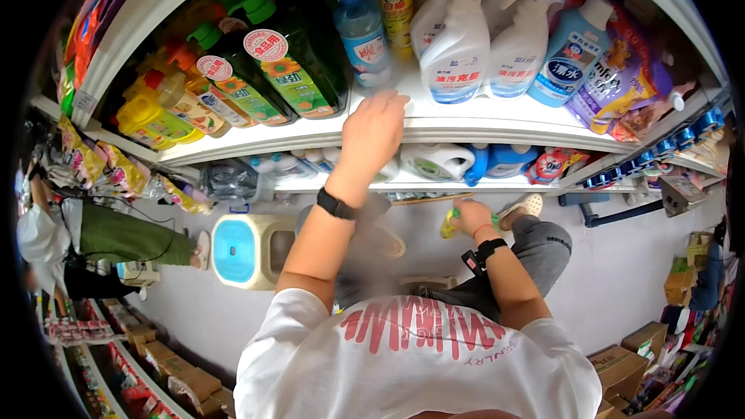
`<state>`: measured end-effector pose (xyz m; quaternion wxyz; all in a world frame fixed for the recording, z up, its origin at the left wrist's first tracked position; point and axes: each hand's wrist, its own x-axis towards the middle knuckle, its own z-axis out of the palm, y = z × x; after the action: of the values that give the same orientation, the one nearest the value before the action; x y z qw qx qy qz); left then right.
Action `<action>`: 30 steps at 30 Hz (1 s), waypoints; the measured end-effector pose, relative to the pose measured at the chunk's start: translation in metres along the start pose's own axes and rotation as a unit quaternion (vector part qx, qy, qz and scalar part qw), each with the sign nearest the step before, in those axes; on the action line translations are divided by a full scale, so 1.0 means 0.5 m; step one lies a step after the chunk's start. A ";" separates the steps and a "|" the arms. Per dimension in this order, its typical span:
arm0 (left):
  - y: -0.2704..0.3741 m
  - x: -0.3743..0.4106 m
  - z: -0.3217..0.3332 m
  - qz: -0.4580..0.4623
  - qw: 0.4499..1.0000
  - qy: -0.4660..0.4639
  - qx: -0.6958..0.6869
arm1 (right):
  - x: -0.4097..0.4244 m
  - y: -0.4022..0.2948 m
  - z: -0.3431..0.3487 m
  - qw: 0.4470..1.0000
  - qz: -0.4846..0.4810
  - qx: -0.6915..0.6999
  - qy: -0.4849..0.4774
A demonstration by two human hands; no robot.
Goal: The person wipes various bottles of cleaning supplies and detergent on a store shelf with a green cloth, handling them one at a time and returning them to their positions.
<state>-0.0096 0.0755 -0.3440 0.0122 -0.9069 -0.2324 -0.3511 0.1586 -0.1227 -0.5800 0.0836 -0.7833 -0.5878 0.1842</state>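
My left hand (375, 122) reaches over the front edge of the white upper shelf (454, 126), its fingers bent, just in front of a clear blue pump bottle (362, 41). Whether the fingers touch the bottle or hold something small is hidden. Lower down, in front of the lower shelf, my right hand (472, 216) grips a green-and-yellow object (448, 224), mostly covered by the fingers. Left of the pump bottle stand dark green detergent bottles (297, 73). White cleaner bottles (457, 52) are to its right, and a yellow bottle (394, 6) is behind.
Below, the lower shelf holds white jugs (433, 162) and blue bottles (511, 161). A cream stool with a blue top (234, 248) stands on the floor to the left. Another person (128, 230) is at far left. Cardboard boxes (620, 369) lie at lower right.
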 end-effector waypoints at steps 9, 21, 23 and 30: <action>-0.026 0.039 0.069 -0.060 0.991 -0.060 0.102 | -0.094 -0.135 -0.213 0.952 -0.117 0.160 0.232; -0.031 0.022 0.085 -0.082 0.992 -0.043 0.080 | -0.146 -0.177 -0.278 0.919 -0.131 0.183 0.324; -0.035 0.024 0.087 -0.090 0.990 -0.051 0.091 | -0.148 -0.174 -0.289 0.916 -0.133 0.193 0.327; -0.007 -0.002 0.016 -0.040 0.997 -0.022 -0.063 | -0.158 -0.156 -0.323 0.897 -0.106 0.261 0.341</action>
<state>-0.0067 0.0795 -0.3512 -0.0640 -0.9034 -0.2458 -0.3454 0.1325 -0.1610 -0.3895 0.4995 -0.6811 -0.5336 0.0422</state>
